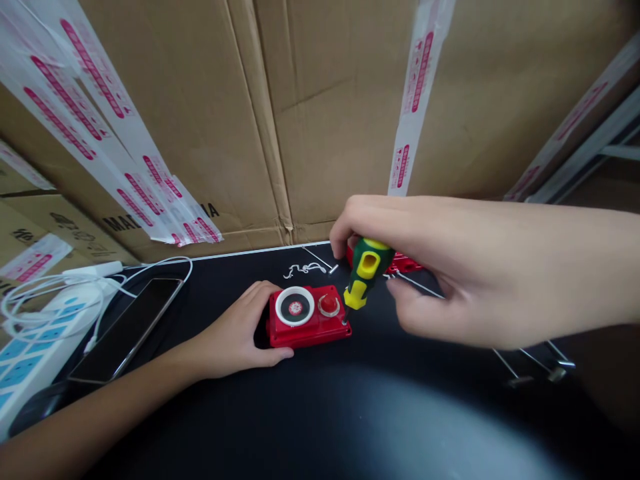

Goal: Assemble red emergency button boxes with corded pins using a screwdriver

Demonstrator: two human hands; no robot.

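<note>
A red box-shaped device (311,335) with a white-ringed round dial and a red knob lies on the black table. My left hand (245,333) grips its left end, thumb along the near side and fingers behind. In my right hand (440,273) is a screwdriver (369,267) with a green and yellow handle, tilted so its tip points down at the device's near right corner. The tip seems to meet a screw there. Part of a second red piece (404,262) shows behind my right hand, mostly hidden by it.
Thin metal rods (543,365) lie right of my wrist, and a metal T-shaped rod (323,260) lies behind the device. A phone (133,327), a white power strip (43,333) and a coiled white cable (30,300) are left. Taped cardboard boxes (330,120) wall the back.
</note>
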